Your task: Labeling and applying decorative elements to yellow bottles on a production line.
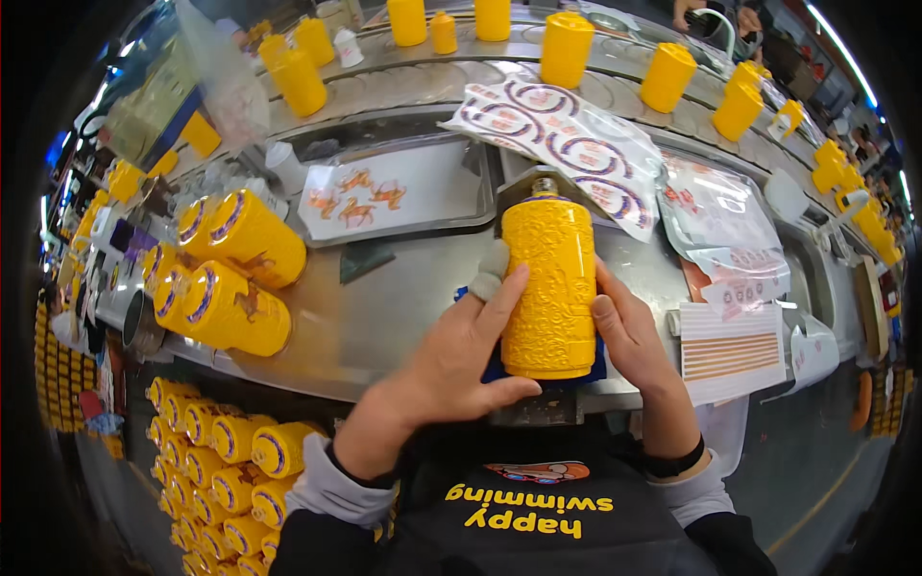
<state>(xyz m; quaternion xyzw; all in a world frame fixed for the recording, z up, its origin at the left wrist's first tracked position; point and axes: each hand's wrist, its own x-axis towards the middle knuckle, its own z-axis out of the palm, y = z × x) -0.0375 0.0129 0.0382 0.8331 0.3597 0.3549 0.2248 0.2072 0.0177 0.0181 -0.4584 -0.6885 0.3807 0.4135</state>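
Note:
A yellow embossed bottle (547, 293) lies in front of me, its metallic neck pointing away toward a metal fixture (530, 182). Something dark blue shows under its sides. My left hand (451, 350) grips the bottle's left side, with the thumb by its near end and grey covers on some fingertips. Along the right side, my right hand (634, 331) is curled against the bottle, its fingers partly hidden behind the edge. Beyond the bottle lies a sheet of curved purple and red decals (567, 144).
A metal tray (471, 216) holds a white sheet with small orange horse decals (355, 197). Several decorated yellow bottles (245, 307) stand at left, more (235, 442) below. Striped sheets (732, 350) lie at right. Yellow bottles (567, 48) line the conveyor (461, 86) behind.

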